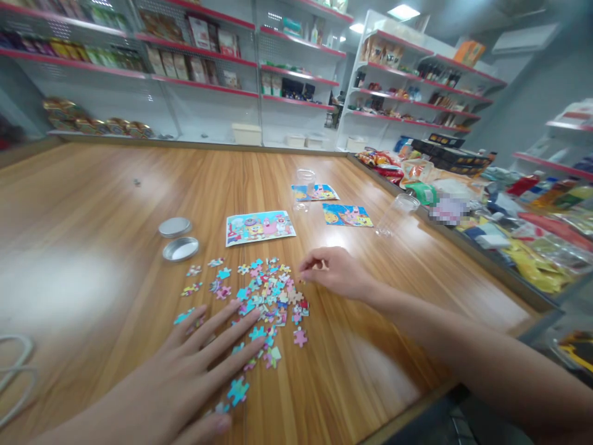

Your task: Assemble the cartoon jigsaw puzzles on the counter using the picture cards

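A loose heap of small jigsaw puzzle pieces (273,290), mostly turquoise, pink and yellow, lies on the wooden table. Over its left and near part, my left hand (199,358) is spread flat with fingers apart, covering some pieces. My right hand (340,271) is at the heap's right edge, its fingers curled together in a pinch; whatever is between the fingertips is too small to make out. Behind the heap lies a cartoon picture card (260,228). One pink piece (300,337) sits apart at the near right.
Two round metal tin parts (180,248) lie left of the card. Farther back are two more picture cards (347,215), with clear plastic jars (397,213) beside them. Packaged goods (463,185) crowd the right side. A white cable (18,371) loops at the left edge.
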Action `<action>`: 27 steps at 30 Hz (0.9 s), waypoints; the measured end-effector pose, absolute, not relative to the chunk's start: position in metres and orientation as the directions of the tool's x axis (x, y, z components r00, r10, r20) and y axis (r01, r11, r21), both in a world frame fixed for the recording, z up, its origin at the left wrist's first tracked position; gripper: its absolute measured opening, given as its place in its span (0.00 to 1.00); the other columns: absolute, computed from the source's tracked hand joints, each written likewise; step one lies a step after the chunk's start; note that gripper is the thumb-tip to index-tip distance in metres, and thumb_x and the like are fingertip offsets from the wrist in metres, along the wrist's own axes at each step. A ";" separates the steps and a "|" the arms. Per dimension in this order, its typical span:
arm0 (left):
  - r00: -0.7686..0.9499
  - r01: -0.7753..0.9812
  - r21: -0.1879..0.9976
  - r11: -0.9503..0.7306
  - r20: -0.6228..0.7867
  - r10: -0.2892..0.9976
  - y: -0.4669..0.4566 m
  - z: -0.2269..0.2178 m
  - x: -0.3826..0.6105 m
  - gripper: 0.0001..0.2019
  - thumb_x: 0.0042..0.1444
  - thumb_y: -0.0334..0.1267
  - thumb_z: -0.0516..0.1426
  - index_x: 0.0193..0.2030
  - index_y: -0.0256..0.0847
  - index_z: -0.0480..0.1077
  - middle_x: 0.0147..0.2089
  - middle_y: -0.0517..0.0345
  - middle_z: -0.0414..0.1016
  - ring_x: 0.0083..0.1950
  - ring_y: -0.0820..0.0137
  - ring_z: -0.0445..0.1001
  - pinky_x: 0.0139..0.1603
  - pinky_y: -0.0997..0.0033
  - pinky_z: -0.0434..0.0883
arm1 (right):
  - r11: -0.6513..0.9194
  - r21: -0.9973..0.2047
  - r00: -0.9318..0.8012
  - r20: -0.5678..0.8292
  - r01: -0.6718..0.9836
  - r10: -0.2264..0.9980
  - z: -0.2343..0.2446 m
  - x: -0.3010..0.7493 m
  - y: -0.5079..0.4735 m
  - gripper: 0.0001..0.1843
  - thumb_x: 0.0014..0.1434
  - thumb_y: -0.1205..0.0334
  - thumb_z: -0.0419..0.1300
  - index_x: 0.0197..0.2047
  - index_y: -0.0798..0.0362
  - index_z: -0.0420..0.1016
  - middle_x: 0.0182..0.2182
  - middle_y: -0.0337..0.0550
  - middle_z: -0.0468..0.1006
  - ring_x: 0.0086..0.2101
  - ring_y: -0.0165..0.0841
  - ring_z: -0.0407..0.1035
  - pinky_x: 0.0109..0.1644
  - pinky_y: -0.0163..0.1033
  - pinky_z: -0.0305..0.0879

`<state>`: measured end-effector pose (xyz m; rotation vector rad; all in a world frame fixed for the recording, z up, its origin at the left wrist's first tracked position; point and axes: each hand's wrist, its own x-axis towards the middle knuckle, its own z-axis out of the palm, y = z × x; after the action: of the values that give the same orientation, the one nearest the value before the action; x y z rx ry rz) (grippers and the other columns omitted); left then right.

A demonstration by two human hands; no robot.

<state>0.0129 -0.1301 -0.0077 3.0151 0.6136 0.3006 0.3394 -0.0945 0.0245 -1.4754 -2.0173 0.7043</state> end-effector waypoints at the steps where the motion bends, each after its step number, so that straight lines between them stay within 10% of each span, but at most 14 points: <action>1: 0.925 0.352 0.036 -0.936 0.144 0.353 -0.129 -0.005 0.012 0.35 0.66 0.57 0.52 0.76 0.58 0.46 0.78 0.65 0.47 0.79 0.52 0.42 0.79 0.46 0.41 | 0.229 -0.666 -0.219 0.100 0.710 0.971 0.024 0.345 -0.092 0.02 0.61 0.64 0.65 0.36 0.53 0.81 0.31 0.39 0.83 0.31 0.31 0.72 0.37 0.37 0.65; 9: 0.939 0.337 -0.061 -0.939 0.085 0.332 -0.128 0.009 0.013 0.37 0.67 0.57 0.51 0.77 0.53 0.42 0.79 0.61 0.43 0.79 0.51 0.42 0.78 0.46 0.43 | 0.434 -0.407 -0.357 0.255 0.803 0.899 0.020 0.345 -0.101 0.07 0.60 0.56 0.68 0.36 0.50 0.82 0.33 0.43 0.80 0.38 0.35 0.72 0.47 0.44 0.62; 18: 0.942 0.333 -0.056 -0.941 0.073 0.329 -0.129 0.016 0.016 0.37 0.67 0.58 0.50 0.77 0.52 0.42 0.79 0.59 0.44 0.78 0.49 0.44 0.77 0.43 0.46 | 0.284 -0.557 -0.290 0.079 0.781 0.954 0.023 0.336 -0.106 0.10 0.61 0.58 0.67 0.30 0.54 0.78 0.27 0.38 0.77 0.28 0.29 0.68 0.36 0.38 0.60; 23: 0.935 0.346 -0.006 -0.938 0.079 0.345 -0.131 0.016 0.015 0.37 0.67 0.57 0.51 0.77 0.53 0.42 0.78 0.59 0.45 0.78 0.51 0.45 0.77 0.46 0.47 | 0.456 -0.187 -0.405 0.255 0.870 0.878 0.033 0.350 -0.105 0.09 0.60 0.60 0.68 0.30 0.53 0.78 0.34 0.44 0.77 0.41 0.38 0.69 0.47 0.45 0.57; 27: 0.931 0.359 0.018 -0.933 0.061 0.359 -0.131 0.018 0.017 0.37 0.68 0.58 0.50 0.77 0.54 0.40 0.79 0.61 0.43 0.79 0.51 0.44 0.76 0.46 0.49 | 0.535 -0.157 -0.490 0.254 0.830 0.834 0.035 0.344 -0.111 0.09 0.63 0.56 0.65 0.33 0.52 0.80 0.36 0.44 0.76 0.41 0.37 0.68 0.47 0.45 0.56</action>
<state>0.0169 -0.1306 0.0178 3.0807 0.5729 0.0996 0.3435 -0.1109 0.0347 -1.3841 -2.4781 0.0184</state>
